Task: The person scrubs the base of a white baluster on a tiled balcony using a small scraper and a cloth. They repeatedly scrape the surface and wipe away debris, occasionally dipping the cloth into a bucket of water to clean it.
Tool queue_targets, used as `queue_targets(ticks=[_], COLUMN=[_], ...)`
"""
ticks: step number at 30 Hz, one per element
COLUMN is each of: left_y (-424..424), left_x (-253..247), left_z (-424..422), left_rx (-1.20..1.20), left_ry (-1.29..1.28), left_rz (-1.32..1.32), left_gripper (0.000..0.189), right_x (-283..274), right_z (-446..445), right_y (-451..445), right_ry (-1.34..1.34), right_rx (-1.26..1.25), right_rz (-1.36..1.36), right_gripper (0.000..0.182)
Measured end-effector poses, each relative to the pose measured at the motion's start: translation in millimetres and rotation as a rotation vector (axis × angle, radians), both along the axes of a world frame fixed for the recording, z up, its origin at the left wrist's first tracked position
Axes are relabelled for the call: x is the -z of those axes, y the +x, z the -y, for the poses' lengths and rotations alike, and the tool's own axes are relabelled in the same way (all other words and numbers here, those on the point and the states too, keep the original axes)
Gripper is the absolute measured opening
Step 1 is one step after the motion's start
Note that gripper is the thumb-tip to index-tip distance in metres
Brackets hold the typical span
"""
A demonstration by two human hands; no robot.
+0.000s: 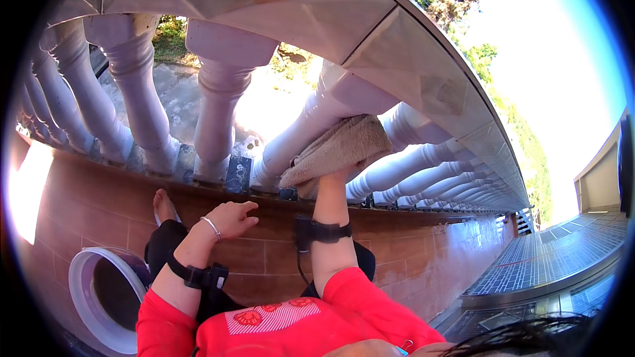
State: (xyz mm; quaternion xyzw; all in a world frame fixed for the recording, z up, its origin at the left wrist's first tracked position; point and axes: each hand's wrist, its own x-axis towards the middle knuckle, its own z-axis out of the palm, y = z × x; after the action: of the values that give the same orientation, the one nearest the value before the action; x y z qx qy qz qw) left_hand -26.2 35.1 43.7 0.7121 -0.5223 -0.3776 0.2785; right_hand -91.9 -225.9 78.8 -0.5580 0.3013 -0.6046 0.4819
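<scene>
A beige terry cloth [342, 146] lies against a white baluster [302, 126], its upper end close to the adjoining baluster on the right. My right hand [343, 174] is mostly covered by the cloth and grips it from below, so the fingers are hidden. Held over the floor in front of the railing is my left hand [235, 220], with nothing in it. Its forefinger and thumb are spread, and a bracelet circles the wrist. Both forearms carry black straps with small devices.
A tiled handrail [317, 10] arches over the row of balusters. At lower left, a white plastic bucket [82, 287] holding dark liquid stands on the brown tile floor [243, 258], near my bare foot [164, 206]. The floor looks wet towards the right. A tiled wall [555, 253] stands opposite.
</scene>
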Motion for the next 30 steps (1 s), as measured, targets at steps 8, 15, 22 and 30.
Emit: queue_targets(ticks=[8,15,22,30], left_y=[2.8,9.8,12.5,12.7], left_x=[-3.7,-0.9,-1.4,4.9], left_z=[-22.8,-27.1,-21.2,-10.1], left_rx=[-0.064,-0.080,-0.075,-0.059], left_ry=[0.046,-0.051,-0.074,0.009], left_rz=[-0.019,0.014,0.007,0.001], left_gripper=[0.045,0.044,0.043,0.043], right_x=[-42.1,-40.7,79.0,161.5], right_z=[-10.9,34.4,60.2,51.3], right_y=[33.8,0.1,-10.7,-6.9], right_ry=[0.130,0.816,0.870,1.020], right_rx=[-0.099,-0.414,-0.275,-0.193], right_rz=[0.275,0.361,0.240,0.207], right_gripper=[0.035,0.037,0.037,0.037])
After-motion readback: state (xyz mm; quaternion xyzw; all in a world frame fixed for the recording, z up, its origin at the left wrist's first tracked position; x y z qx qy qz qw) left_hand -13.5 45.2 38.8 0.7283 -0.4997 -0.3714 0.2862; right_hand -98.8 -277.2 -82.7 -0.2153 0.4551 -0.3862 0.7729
